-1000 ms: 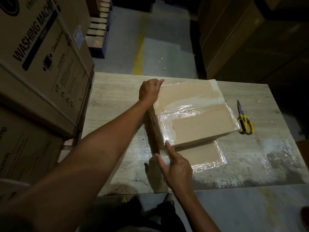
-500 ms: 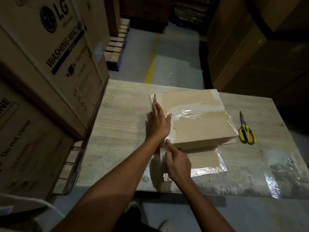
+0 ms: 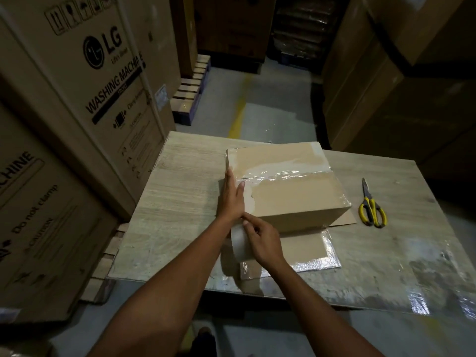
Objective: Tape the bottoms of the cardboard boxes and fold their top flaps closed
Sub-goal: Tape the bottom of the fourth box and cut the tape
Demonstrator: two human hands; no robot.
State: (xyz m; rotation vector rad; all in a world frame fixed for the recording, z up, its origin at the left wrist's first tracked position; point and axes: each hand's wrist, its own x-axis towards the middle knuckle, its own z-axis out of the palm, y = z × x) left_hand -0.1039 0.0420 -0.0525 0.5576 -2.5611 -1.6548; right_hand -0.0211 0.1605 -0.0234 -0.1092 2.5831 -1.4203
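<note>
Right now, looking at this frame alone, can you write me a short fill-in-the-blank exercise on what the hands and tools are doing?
1. The left hand presses flat against the ____ side of the cardboard box.
2. The tape roll is gripped by the ____ hand.
3. The scissors lying on the table have ____ handles.
Missing words: left; right; yellow.

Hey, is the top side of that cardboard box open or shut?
Shut: flaps of the cardboard box lie flat, clear tape across their seam.
</note>
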